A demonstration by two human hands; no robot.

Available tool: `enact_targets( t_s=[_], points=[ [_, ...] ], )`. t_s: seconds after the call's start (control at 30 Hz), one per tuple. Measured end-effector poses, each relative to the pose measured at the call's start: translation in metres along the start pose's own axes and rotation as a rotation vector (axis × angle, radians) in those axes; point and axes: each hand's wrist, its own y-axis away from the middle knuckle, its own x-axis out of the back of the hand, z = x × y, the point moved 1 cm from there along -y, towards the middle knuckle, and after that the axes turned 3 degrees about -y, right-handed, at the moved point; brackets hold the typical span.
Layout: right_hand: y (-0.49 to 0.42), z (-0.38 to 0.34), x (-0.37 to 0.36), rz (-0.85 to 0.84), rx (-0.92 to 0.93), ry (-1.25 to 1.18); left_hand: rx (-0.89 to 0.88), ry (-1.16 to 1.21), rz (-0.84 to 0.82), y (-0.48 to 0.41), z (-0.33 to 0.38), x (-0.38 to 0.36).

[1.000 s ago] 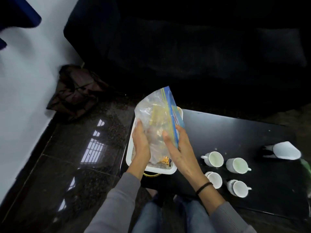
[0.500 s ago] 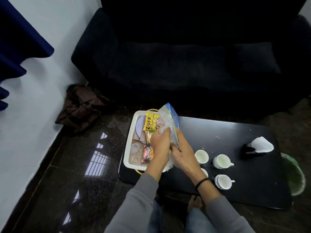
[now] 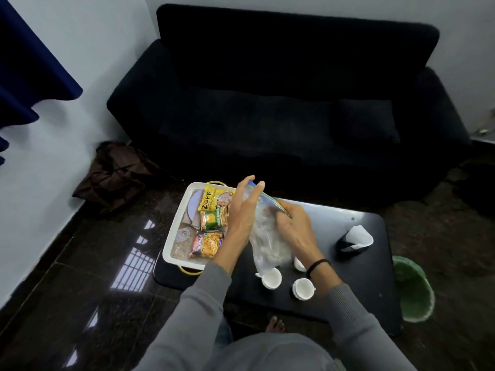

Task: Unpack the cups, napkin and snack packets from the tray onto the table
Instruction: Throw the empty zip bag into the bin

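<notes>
While the right hand [image 3: 293, 226] grips a clear plastic bag [image 3: 267, 236] above the cups [image 3: 272, 279], the left hand [image 3: 242, 210] is open against it; three snack packets [image 3: 213, 219] sit in the tray [image 3: 175, 259] left of both hands. Best set the bag down clear of the cups

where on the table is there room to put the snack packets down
Bare black table lies between the right hand and the folded napkin, and along the far edge. Crowded: the near middle with the white cups, and the tray at the left end.
</notes>
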Motion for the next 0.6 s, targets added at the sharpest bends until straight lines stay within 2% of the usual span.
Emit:
enact_targets(
  t_s=[0.17,0.3,0.47,0.6],
  points=[
    [0.004,-0.016,0.017,0.088,0.068,-0.202,0.2,0.208,-0.035,0.007,0.001,-0.018],
    [0.001,-0.025,0.014,0.248,-0.013,-0.344,0.28,0.197,-0.009,0.003,0.004,-0.027],
    [-0.001,-0.029,0.002,0.222,-0.033,-0.31,0.342,0.267,0.176,-0.005,0.003,-0.025],
    [0.0,-0.026,-0.006,0.259,-0.105,-0.254,0.298,0.229,0.321,-0.022,0.009,-0.02]
  ],
)
